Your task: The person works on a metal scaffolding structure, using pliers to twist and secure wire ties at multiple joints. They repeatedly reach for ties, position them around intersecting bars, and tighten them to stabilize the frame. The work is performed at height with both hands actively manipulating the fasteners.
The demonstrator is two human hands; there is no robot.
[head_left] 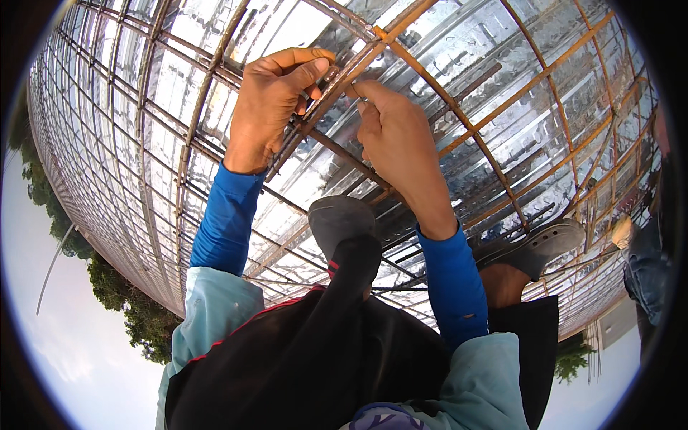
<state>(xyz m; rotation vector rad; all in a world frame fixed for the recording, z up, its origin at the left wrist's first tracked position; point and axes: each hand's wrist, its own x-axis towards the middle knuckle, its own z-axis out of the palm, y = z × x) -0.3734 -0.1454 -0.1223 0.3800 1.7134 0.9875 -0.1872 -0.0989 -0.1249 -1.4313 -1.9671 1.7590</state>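
My left hand (269, 100) is closed in a pinch, thumb against forefinger, beside a rusty steel reinforcing bar (347, 72). What lies between those fingertips is too small to make out. Across the same bar, my right hand (398, 132) has its fingers curled in, pinching what looks like a thin piece of tie wire (352, 89) close to the bar. Just beyond the hands, the bar meets a crossing bar, with an orange-brown patch (380, 33) at the joint. Blue sleeves cover both my forearms.
A wide grid of rebar (147, 107) spreads over shiny ribbed metal sheeting (441, 61). My feet, in a dark clog (340, 218) and another dark clog (552, 244), stand on it. At the right edge is another person's leg in blue jeans (645, 269). Trees (132, 301) stand beyond the left edge.
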